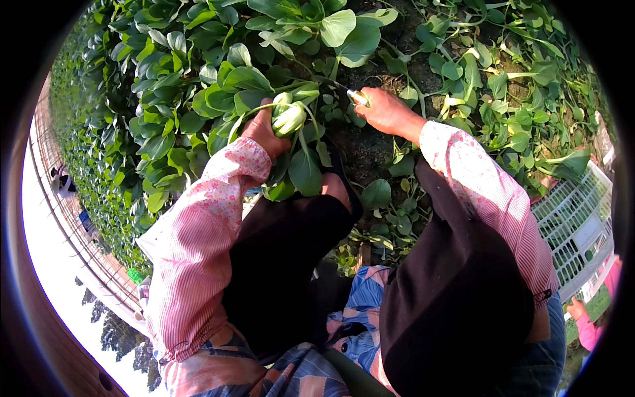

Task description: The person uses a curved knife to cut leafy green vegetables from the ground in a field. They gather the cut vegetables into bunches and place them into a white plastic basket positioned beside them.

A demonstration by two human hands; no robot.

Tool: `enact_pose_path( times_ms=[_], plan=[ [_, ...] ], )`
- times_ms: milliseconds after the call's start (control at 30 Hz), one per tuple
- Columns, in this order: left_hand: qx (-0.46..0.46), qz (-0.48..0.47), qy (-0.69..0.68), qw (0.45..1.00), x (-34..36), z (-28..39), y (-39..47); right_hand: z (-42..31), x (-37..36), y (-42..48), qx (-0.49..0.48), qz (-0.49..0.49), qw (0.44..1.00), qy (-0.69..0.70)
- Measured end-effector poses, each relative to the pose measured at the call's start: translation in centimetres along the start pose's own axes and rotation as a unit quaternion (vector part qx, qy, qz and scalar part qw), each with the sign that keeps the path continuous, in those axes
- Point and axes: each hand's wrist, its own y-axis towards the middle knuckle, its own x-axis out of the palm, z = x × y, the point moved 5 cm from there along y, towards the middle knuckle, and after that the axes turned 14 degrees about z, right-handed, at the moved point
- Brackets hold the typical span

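My left hand (264, 133) is closed around several cut heads of bok choy (290, 118), their pale green stem bases turned toward the right and their leaves hanging below. In my right hand (384, 110) is a knife with a light-coloured handle (357, 98). Its thin blade (339, 85) points left toward another bok choy stem base (306, 92) just above the held bunch. Leaves partly cover the blade's tip, so I cannot tell whether it touches the stem. A leafy bok choy plant (317, 30) stands beyond both hands.
Dense bok choy rows (163, 84) fill the left side. Loose leaves and plants (496, 94) lie over the soil at right. A white plastic crate (575, 223) stands by my right elbow, with another person's hand (576, 308) below it. My knees (327, 211) frame the ground before me.
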Motion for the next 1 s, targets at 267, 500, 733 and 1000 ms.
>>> enact_pose_path(
  times_ms=[267,500,733,1000],
  plan=[
    [-0.006,-0.021,-0.028,0.999,0.8,-0.6,0.2,0.4,1.1,0.2,0.048,-0.056,0.997,0.029],
    [0.019,0.006,-0.085,0.996,-0.6,-0.5,0.7,0.9,0.7,-2.5,0.136,-0.179,0.972,0.068],
    [-0.038,-0.12,-0.389,0.913,-5.6,6.8,-3.0,-5.5,-7.5,-2.8,0.031,-0.025,0.878,0.477],
    [0.056,-0.159,-0.474,0.864,-9.9,13.2,-8.4,-15.1,-15.2,-6.8,-0.112,-0.051,0.887,0.444]
  ],
)
